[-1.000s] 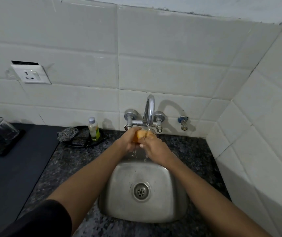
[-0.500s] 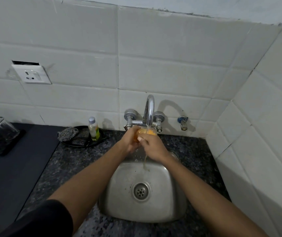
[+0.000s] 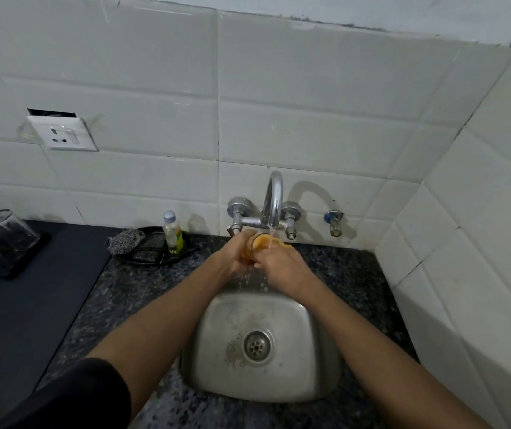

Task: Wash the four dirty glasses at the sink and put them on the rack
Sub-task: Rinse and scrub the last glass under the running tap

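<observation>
A glass point(image 3: 260, 242) with orange liquid inside sits under the running tap point(image 3: 273, 199), above the back of the steel sink point(image 3: 217, 345). My left hand point(image 3: 238, 253) grips its left side. My right hand point(image 3: 279, 264) holds it from the right, fingers at the rim. Water streams into the glass and drips from my hands into the sink. At the far left, upturned clear glasses point(image 3: 3, 232) rest on a dark rack point(image 3: 22, 267).
A small soap bottle point(image 3: 173, 232) and a grey scrubber point(image 3: 125, 241) lie on a black dish point(image 3: 155, 258) left of the tap. A speckled granite counter point(image 3: 142, 292) surrounds the sink. A tiled wall closes in at the right. A wall socket point(image 3: 62, 133) sits upper left.
The glass has tilted so its orange-filled mouth shows more under the stream. My hands have shifted slightly around it; more water drips into the sink.
</observation>
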Tool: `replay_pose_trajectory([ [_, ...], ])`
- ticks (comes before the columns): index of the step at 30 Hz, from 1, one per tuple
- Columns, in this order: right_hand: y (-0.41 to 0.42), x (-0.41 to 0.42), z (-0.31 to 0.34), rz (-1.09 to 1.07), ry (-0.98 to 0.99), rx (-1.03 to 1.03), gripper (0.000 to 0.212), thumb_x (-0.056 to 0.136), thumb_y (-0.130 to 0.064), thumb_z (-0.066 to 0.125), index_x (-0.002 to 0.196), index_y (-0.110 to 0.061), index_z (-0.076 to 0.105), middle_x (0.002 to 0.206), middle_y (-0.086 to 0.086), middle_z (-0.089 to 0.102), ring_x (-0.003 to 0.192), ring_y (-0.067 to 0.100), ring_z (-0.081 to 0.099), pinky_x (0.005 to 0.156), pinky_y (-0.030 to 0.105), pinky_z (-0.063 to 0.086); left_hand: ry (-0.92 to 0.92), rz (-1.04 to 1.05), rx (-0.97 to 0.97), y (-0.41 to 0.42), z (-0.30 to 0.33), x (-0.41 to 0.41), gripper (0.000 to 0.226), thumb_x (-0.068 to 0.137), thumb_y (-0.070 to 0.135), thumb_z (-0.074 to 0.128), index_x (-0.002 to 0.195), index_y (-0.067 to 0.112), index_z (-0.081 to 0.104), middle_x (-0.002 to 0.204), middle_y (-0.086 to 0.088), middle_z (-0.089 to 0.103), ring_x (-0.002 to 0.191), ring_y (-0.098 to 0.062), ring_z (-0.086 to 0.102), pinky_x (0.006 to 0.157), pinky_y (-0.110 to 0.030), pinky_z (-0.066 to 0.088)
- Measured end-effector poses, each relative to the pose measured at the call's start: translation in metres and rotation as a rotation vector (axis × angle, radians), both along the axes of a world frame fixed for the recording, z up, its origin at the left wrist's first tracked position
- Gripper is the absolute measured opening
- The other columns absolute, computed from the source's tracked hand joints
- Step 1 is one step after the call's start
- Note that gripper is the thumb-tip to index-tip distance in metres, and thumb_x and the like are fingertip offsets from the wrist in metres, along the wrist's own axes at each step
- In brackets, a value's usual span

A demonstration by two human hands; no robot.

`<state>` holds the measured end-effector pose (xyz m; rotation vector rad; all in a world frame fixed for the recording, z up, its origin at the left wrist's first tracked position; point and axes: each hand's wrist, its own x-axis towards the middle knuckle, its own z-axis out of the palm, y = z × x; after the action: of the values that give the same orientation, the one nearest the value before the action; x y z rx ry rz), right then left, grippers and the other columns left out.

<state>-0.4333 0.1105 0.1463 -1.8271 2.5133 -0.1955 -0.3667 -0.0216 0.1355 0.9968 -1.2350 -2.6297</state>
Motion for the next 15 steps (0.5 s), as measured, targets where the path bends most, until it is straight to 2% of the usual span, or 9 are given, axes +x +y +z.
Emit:
replay_pose_trajectory([
  [1, 0.001, 0.002, -0.001, -0.031, -0.060, -0.016, 0.023, 0.105, -0.029, 0.057, 0.125, -0.020, 0.064, 0.125, 0.005, 0.061, 0.103, 0.025, 0.064, 0.088, 0.042, 0.057, 0.004, 0.008, -0.006, -0.001, -0.001, 0.000, 0.028, 0.102, 0.024, 0.048, 0.084, 0.009, 0.062, 0.069, -0.007, 0.061, 0.056, -0.018, 0.054, 0.041, -0.023, 0.038],
  [3, 0.002, 0.009, -0.002, -0.118, -0.304, -0.122, 0.020, 0.107, -0.034, 0.052, 0.113, -0.019, 0.064, 0.110, 0.003, 0.064, 0.091, 0.019, 0.064, 0.083, 0.042, 0.055, 0.033, 0.080, 0.017, 0.001, -0.003, -0.001, 0.024, 0.101, 0.017, 0.047, 0.083, 0.009, 0.060, 0.067, -0.006, 0.063, 0.057, -0.018, 0.060, 0.051, -0.029, 0.049],
  [5, -0.003, 0.013, -0.001, -0.165, -0.450, -0.195, 0.029, 0.109, -0.038, 0.047, 0.111, -0.017, 0.067, 0.098, 0.002, 0.068, 0.087, 0.016, 0.065, 0.081, 0.040, 0.054, 0.058, 0.122, 0.047, 0.003, -0.004, -0.004, 0.027, 0.103, 0.017, 0.044, 0.080, 0.011, 0.059, 0.064, -0.004, 0.064, 0.057, -0.016, 0.063, 0.061, -0.032, 0.053],
  [7, -0.004, 0.010, 0.002, -0.141, -0.347, -0.166, 0.032, 0.109, -0.039, 0.047, 0.124, -0.019, 0.067, 0.107, 0.004, 0.070, 0.095, 0.020, 0.066, 0.087, 0.043, 0.056, 0.049, 0.097, 0.077, 0.006, -0.001, -0.004, 0.031, 0.103, 0.020, 0.044, 0.077, 0.012, 0.058, 0.061, -0.002, 0.061, 0.052, -0.014, 0.060, 0.052, -0.028, 0.051],
  [9, 0.000, 0.006, 0.005, -0.051, -0.062, -0.025, 0.029, 0.107, -0.034, 0.052, 0.130, -0.020, 0.064, 0.119, 0.005, 0.069, 0.104, 0.023, 0.065, 0.091, 0.041, 0.055, 0.014, 0.046, 0.061, 0.004, 0.004, -0.003, 0.033, 0.104, 0.027, 0.048, 0.078, 0.012, 0.063, 0.065, -0.003, 0.061, 0.054, -0.015, 0.059, 0.044, -0.025, 0.047],
  [10, 0.002, 0.003, 0.002, -0.026, 0.000, -0.008, 0.029, 0.107, -0.032, 0.053, 0.132, -0.020, 0.063, 0.123, 0.005, 0.066, 0.104, 0.024, 0.065, 0.090, 0.039, 0.054, 0.000, 0.026, 0.026, 0.002, 0.005, -0.004, 0.031, 0.103, 0.028, 0.050, 0.083, 0.011, 0.067, 0.070, -0.005, 0.064, 0.057, -0.016, 0.061, 0.045, -0.026, 0.048],
  [11, 0.004, 0.002, 0.000, -0.031, -0.022, -0.033, 0.029, 0.107, -0.033, 0.053, 0.131, -0.018, 0.061, 0.124, 0.005, 0.064, 0.101, 0.024, 0.066, 0.088, 0.039, 0.053, -0.002, 0.027, 0.002, 0.000, 0.004, -0.005, 0.026, 0.102, 0.027, 0.053, 0.089, 0.010, 0.068, 0.075, -0.007, 0.067, 0.062, -0.018, 0.064, 0.051, -0.029, 0.052],
  [13, 0.005, 0.010, 0.000, -0.108, -0.279, -0.145, 0.027, 0.108, -0.037, 0.049, 0.117, -0.016, 0.063, 0.112, 0.004, 0.064, 0.088, 0.021, 0.066, 0.080, 0.039, 0.053, 0.032, 0.060, -0.010, 0.000, 0.002, -0.006, 0.018, 0.100, 0.021, 0.056, 0.095, 0.007, 0.067, 0.078, -0.009, 0.069, 0.069, -0.020, 0.067, 0.068, -0.035, 0.057],
  [15, -0.002, 0.016, 0.000, -0.177, -0.519, -0.215, 0.031, 0.110, -0.040, 0.044, 0.107, -0.017, 0.065, 0.096, 0.006, 0.067, 0.079, 0.019, 0.066, 0.074, 0.041, 0.055, 0.067, 0.089, 0.007, 0.002, -0.001, -0.006, 0.020, 0.101, 0.018, 0.052, 0.090, 0.007, 0.064, 0.075, -0.008, 0.068, 0.071, -0.021, 0.067, 0.076, -0.035, 0.055],
])
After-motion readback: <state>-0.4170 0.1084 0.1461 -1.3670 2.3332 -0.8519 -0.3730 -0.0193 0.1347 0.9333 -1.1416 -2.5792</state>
